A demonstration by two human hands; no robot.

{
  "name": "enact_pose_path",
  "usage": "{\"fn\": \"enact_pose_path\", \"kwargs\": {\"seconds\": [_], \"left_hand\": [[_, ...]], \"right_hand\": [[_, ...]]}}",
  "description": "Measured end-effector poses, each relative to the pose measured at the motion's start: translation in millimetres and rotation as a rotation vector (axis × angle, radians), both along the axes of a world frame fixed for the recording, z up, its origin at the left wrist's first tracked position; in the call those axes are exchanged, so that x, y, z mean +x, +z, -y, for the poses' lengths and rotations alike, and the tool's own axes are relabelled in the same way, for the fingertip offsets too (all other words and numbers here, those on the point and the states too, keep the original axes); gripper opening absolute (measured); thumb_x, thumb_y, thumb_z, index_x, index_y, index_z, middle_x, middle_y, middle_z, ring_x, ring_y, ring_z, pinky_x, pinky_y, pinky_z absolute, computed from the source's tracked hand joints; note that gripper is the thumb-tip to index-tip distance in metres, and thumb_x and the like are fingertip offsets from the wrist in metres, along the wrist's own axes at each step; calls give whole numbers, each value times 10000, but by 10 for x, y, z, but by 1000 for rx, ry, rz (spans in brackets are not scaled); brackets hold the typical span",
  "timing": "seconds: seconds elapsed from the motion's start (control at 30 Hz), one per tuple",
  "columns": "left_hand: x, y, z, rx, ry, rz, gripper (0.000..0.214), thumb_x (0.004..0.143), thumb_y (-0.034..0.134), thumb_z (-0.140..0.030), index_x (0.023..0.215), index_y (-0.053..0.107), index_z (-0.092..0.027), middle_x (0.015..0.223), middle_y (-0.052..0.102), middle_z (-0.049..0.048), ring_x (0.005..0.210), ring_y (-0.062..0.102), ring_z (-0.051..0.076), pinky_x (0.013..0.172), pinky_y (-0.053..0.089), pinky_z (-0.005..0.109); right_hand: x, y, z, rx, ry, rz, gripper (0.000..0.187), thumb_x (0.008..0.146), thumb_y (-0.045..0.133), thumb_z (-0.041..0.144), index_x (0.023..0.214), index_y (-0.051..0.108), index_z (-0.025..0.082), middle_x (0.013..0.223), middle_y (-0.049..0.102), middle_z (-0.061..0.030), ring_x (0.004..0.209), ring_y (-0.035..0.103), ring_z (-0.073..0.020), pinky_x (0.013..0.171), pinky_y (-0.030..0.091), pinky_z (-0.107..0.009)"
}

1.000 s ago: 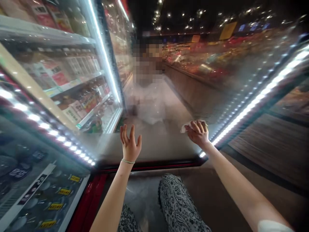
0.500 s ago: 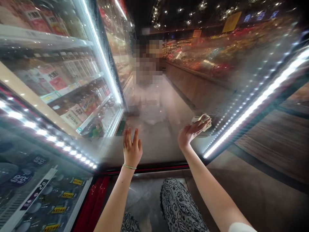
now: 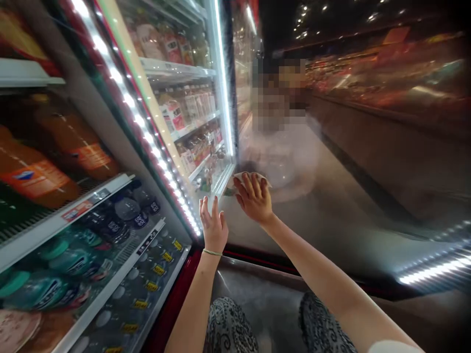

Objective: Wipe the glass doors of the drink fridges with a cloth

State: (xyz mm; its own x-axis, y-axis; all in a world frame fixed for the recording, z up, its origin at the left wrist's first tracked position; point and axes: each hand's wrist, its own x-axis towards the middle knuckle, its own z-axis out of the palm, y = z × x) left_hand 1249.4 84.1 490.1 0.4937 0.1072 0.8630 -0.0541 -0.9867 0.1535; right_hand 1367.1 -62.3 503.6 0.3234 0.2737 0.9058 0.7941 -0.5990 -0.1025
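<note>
An open fogged glass cooler door (image 3: 331, 206) stands in front of me. My left hand (image 3: 213, 226) lies flat against its lower part with fingers stretched up, a thin band on the wrist. My right hand (image 3: 254, 197) presses a crumpled white cloth (image 3: 243, 177) onto the glass just above and right of the left hand, fingers curled over it. The glass around the cloth looks misty. My knees in patterned trousers (image 3: 235, 326) show below the door.
At left is the open cooler with orange drink bottles (image 3: 33, 176), dark capped bottles (image 3: 125, 211) and yellow price tags (image 3: 158, 269). A lit LED strip (image 3: 147, 137) runs down the frame. Through the glass a person (image 3: 283, 132) stands in the aisle.
My right hand with the cloth has swept left across the glass, ending close above the left hand. The view has swung left, showing more of the cooler shelves.
</note>
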Motion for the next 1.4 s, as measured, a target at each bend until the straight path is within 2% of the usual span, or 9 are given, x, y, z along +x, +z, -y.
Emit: {"fn": "enact_pose_path", "kwargs": {"seconds": [0.13, 0.23, 0.33, 0.5, 0.67, 0.83, 0.97, 1.2, 1.4], "left_hand": [[-220, 58, -402, -59, 63, 26, 516, 1054, 414, -267, 1566, 406, -206, 1598, 355, 207, 1572, 264, 319, 1250, 325, 590], [-363, 84, -620, -82, 89, 46, 516, 1043, 425, -232, 1558, 418, -202, 1597, 356, 206, 1576, 246, 327, 1256, 310, 590], [-468, 86, -762, -88, 110, 77, 527, 1031, 441, -198, 1558, 416, -202, 1607, 348, 210, 1578, 242, 334, 1256, 309, 594], [-514, 150, -835, -106, 128, 98, 529, 1021, 454, -181, 1549, 430, -209, 1603, 360, 205, 1576, 256, 329, 1253, 328, 584], [-363, 432, -731, -78, 64, 120, 536, 1029, 447, -182, 1562, 413, -213, 1604, 357, 197, 1578, 250, 327, 1257, 319, 590], [-50, 842, -451, 5, -27, 173, 539, 1042, 466, -242, 1576, 397, -235, 1599, 378, 185, 1561, 297, 323, 1247, 345, 578], [210, 1195, -109, 70, -105, 174, 576, 1046, 466, -270, 1607, 338, -252, 1621, 367, 176, 1579, 264, 332, 1252, 333, 599], [547, 1620, 481, 235, -201, 241, 658, 1016, 547, -257, 1628, 305, -251, 1632, 354, 191, 1575, 269, 369, 1240, 350, 609], [723, 1727, 899, 293, -272, 291, 729, 984, 610, -246, 1639, 292, -270, 1663, 318, 192, 1571, 273, 394, 1238, 344, 625]], "right_hand": [[-35, 291, -654, -254, 180, 42, 724, 1024, 477, 218, 1683, 178, 226, 1711, 286, -82, 1585, 283, -299, 1316, 262, -552], [-31, 464, -1082, -442, 243, 129, 675, 1028, 437, 182, 1669, 224, 162, 1716, 278, -93, 1596, 253, -261, 1328, 268, -494], [-38, 596, -1379, -644, 179, 294, 609, 1034, 427, 201, 1630, 329, 117, 1700, 325, -103, 1574, 311, -250, 1326, 284, -428], [-14, 926, -1496, -981, 59, 594, 580, 1010, 422, 180, 1586, 404, 122, 1660, 407, -101, 1543, 373, -225, 1310, 255, -473], [163, 1810, -1285, -929, 109, 609, 496, 1071, 388, 223, 1554, 453, 129, 1675, 385, -89, 1562, 327, -229, 1325, 220, -468], [276, 2807, -551, -651, 162, 528, 531, 1094, 412, 285, 1590, 376, 99, 1685, 348, -147, 1581, 265, -320, 1319, 214, -563], [270, 3205, 380, -460, 46, 476, 548, 1100, 398, 310, 1624, 333, 164, 1713, 290, -133, 1604, 195, -324, 1320, 155, -591], [297, 3269, 2061, -183, -354, 448, 578, 1099, 401, 367, 1648, 302, 215, 1730, 244, -131, 1612, 169, -318, 1305, 175, -582], [396, 2885, 3652, 87, -678, 338, 569, 1100, 367, 366, 1627, 345, 150, 1718, 251, -175, 1608, 180, -302, 1280, 208, -592]]}}
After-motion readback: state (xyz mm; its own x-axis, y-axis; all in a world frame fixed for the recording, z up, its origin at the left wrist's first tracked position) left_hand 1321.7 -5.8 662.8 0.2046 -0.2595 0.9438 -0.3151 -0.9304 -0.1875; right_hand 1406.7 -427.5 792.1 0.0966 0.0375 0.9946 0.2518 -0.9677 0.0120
